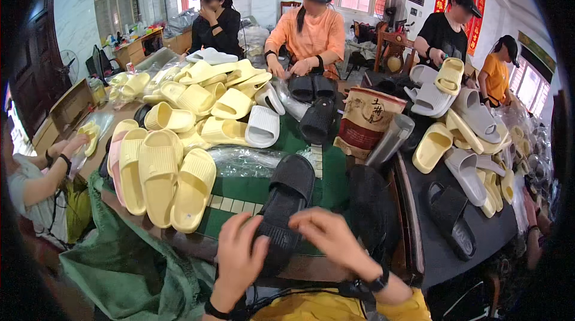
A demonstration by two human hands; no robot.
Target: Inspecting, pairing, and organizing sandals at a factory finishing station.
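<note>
A pair of black slippers (292,178) lies on the green tabletop in front of me, one overlapping the other, with the nearer ribbed strap between my hands. My left hand (241,255) is at the left edge of that strap, fingers spread and thumb apart. From the right, my right hand (329,236) reaches over the same slipper with its fingers stretched out, slightly blurred. Neither hand is closed around anything. Just beyond the pair lies a clear plastic bag (245,161). To the left, several yellow slippers (159,168) stand and lean together.
Yellow slippers are heaped at the back left, with a white slipper (262,126) beside them. A brown-and-red pouch (369,120) stands to the right. More slippers cover the dark right-hand table (413,225). Several co-workers surround the tables. Green cloth (129,273) hangs at the near left.
</note>
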